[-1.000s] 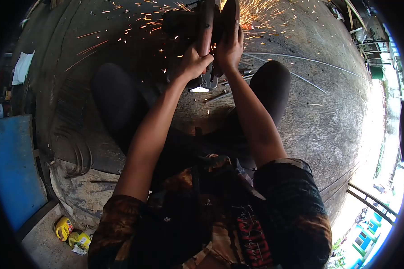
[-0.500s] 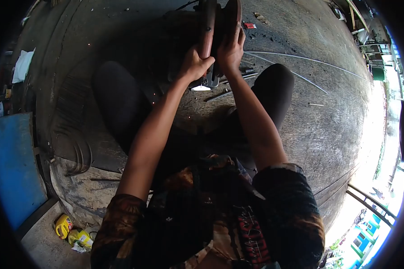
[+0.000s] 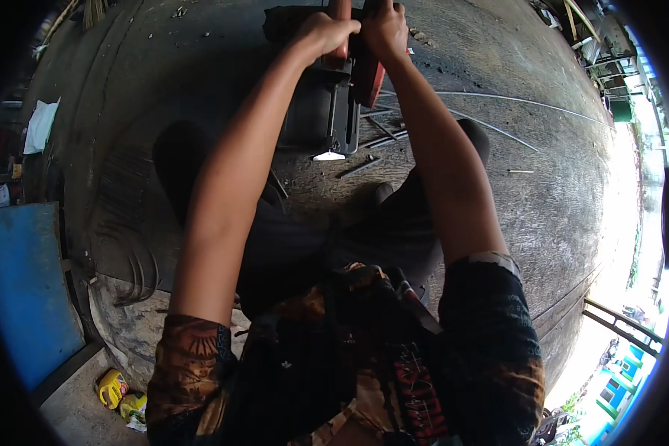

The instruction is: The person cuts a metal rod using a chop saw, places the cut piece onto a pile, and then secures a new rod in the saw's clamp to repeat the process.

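A cut-off saw [image 3: 346,111] with red parts and a dark base stands on the floor in front of my bent legs. My left hand [image 3: 323,36] is closed around its red bar-shaped part [image 3: 340,53], thumb reaching across it. Just to the right, my right hand [image 3: 385,33] has its fingers curled over the top of the saw's red disc-shaped guard [image 3: 370,83]; its exact grip is partly hidden. Below the hands a long screw rod [image 3: 333,111] runs along the base toward me, ending at a bright metal tab [image 3: 328,156].
Several thin metal rods [image 3: 383,134] lie on the worn floor [image 3: 543,215] right of the saw, with a long one [image 3: 528,98] curving away. A blue panel [image 3: 30,282] stands at left, a yellow package [image 3: 111,389] below it. Curved wires [image 3: 137,275] lie near my left side.
Both hands have moved forward and away from me with the saw's red upper parts. The base and screw rod now show more. Small orange sparks seen earlier are gone.
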{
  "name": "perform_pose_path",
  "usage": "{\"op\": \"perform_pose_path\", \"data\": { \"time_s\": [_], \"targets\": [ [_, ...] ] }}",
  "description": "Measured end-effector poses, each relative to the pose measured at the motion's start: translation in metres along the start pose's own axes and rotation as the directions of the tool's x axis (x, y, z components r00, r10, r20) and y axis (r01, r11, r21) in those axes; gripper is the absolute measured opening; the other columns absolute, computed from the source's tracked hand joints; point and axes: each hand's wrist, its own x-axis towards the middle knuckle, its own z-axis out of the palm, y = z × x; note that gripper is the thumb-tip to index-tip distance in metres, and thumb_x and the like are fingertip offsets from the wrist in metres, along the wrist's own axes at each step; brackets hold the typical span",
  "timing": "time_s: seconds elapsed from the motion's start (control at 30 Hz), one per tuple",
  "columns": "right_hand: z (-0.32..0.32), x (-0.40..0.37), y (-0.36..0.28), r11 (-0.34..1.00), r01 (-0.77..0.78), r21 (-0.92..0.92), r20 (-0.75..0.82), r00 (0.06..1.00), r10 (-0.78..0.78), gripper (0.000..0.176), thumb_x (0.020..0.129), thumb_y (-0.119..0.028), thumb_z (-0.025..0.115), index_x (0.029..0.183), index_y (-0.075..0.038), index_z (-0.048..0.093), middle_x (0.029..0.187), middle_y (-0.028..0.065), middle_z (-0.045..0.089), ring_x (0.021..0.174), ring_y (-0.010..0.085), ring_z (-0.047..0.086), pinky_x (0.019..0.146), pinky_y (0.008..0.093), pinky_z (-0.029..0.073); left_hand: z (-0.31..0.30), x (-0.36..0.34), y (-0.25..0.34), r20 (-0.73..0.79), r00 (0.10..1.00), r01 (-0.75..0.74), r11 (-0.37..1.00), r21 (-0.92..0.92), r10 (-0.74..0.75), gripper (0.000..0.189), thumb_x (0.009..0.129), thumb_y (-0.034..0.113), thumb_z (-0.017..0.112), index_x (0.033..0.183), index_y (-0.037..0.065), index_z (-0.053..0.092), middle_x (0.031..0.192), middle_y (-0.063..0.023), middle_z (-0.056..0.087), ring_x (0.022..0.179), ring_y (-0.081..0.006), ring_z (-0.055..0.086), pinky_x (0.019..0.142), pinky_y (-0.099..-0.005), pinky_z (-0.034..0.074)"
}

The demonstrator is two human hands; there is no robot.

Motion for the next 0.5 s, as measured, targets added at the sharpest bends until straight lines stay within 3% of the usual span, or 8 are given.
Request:
{"op": "perform_pose_path", "data": {
  "time_s": [0.07, 0.1, 0.13, 0.17, 0.23, 0.37, 0.47, 0.5],
  "targets": [
    [0.0, 0.024, -0.003, 0.996, -0.076, -0.055, 0.056, 0.995, 0.079, 0.08, 0.082, -0.031, 0.063, 0.149, -0.017, 0.023, 0.124, 0.0349, 0.048, 0.109, 0.0515, 0.053, 0.089, 0.0527, 0.047, -0.01, -0.001, 0.016, -0.007, 1.0, -0.022, 0.996, 0.081, 0.022, 0.044, 0.077, 0.04, 0.065, 0.074, -0.004, 0.068, 0.068, -0.0169, 0.068, 0.067, -0.0315, 0.068, 0.065, -0.0389, 0.053],
    [0.0, 0.03, -0.002, 0.996, -0.07, -0.049, 0.052, 0.996, 0.072, 0.08, 0.082, -0.031, 0.063, 0.149, -0.017, 0.023, 0.124, 0.0349, 0.048, 0.109, 0.0515, 0.053, 0.089, 0.0527, 0.047, -0.009, -0.003, 0.02, -0.16, 0.933, -0.284, 0.932, 0.224, 0.322, 0.04, 0.082, 0.034, 0.062, 0.09, -0.005, 0.066, 0.085, -0.0187, 0.068, 0.08, -0.0334, 0.067, 0.073, -0.0402, 0.053],
    [0.0, 0.034, -0.001, 0.998, -0.055, -0.043, 0.064, 0.996, 0.058, 0.08, 0.081, -0.032, 0.064, 0.148, -0.014, 0.024, 0.126, 0.0355, 0.047, 0.111, 0.0514, 0.052, 0.09, 0.0525, 0.047, -0.008, -0.008, 0.023, -0.25, 0.759, -0.486, 0.779, 0.397, 0.601, 0.039, 0.087, 0.028, 0.059, 0.107, -0.005, 0.064, 0.103, -0.0206, 0.068, 0.094, -0.0352, 0.066, 0.081, -0.0414, 0.052],
    [0.0, 0.038, 0.001, 0.998, -0.041, -0.036, 0.073, 0.996, 0.044, 0.08, 0.081, -0.032, 0.064, 0.148, -0.012, 0.025, 0.127, 0.0361, 0.046, 0.112, 0.0513, 0.052, 0.09, 0.0522, 0.046, -0.005, -0.019, 0.02, -0.172, 0.784, -0.54, 0.792, 0.285, 0.596, 0.056, 0.096, 0.023, 0.051, 0.145, 0.004, 0.032, 0.153, -0.0168, 0.026, 0.139, -0.0398, 0.028, 0.114, -0.0437, 0.026],
    [0.003, 0.051, 0.006, 0.999, -0.04, -0.024, 0.089, 0.995, 0.042, 0.078, 0.082, -0.033, 0.064, 0.147, -0.01, 0.026, 0.129, 0.0359, 0.045, 0.114, 0.0507, 0.051, 0.091, 0.0518, 0.046, 0.002, -0.033, 0.012, -0.17, 0.504, -0.625, 0.493, 0.605, 0.847, 0.056, 0.096, 0.02, 0.05, 0.143, -0.003, 0.031, 0.15, -0.0246, 0.027, 0.139, -0.0402, 0.027, 0.113, -0.0438, 0.028],
    [-0.013, 0.053, -0.01, 0.997, -0.07, -0.042, 0.114, 0.991, 0.074, 0.073, 0.084, -0.034, 0.062, 0.145, -0.009, 0.03, 0.131, 0.0349, 0.045, 0.115, 0.0499, 0.05, 0.093, 0.0514, 0.046, -0.006, -0.033, 0.02, -0.157, 0.529, -0.64, 0.514, 0.571, 0.834, 0.056, 0.096, 0.018, 0.048, 0.143, -0.006, 0.029, 0.15, -0.0257, 0.026, 0.138, -0.0401, 0.028, 0.113, -0.0437, 0.027],
    [-0.022, 0.039, -0.024, 0.994, -0.102, -0.039, 0.114, 0.988, 0.105, 0.073, 0.085, -0.026, 0.061, 0.146, -0.008, 0.026, 0.139, 0.0325, 0.037, 0.119, 0.049, 0.047, 0.094, 0.0516, 0.045, -0.011, -0.025, 0.024, -0.15, 0.554, -0.611, 0.522, 0.595, 0.819, 0.057, 0.096, 0.018, 0.048, 0.143, -0.006, 0.028, 0.15, -0.0247, 0.026, 0.138, -0.0394, 0.028, 0.113, -0.0431, 0.027],
    [-0.018, 0.03, -0.017, 1.0, -0.005, -0.028, 0.09, 0.996, 0.008, 0.076, 0.086, -0.022, 0.06, 0.148, -0.008, 0.02, 0.144, 0.0304, 0.031, 0.124, 0.0481, 0.043, 0.096, 0.0509, 0.044, -0.012, -0.023, 0.025, -0.149, 0.56, -0.6, 0.523, 0.605, 0.815, 0.057, 0.096, 0.019, 0.048, 0.144, -0.006, 0.027, 0.15, -0.0246, 0.026, 0.139, -0.0391, 0.028, 0.113, -0.043, 0.026]
  ]
}}
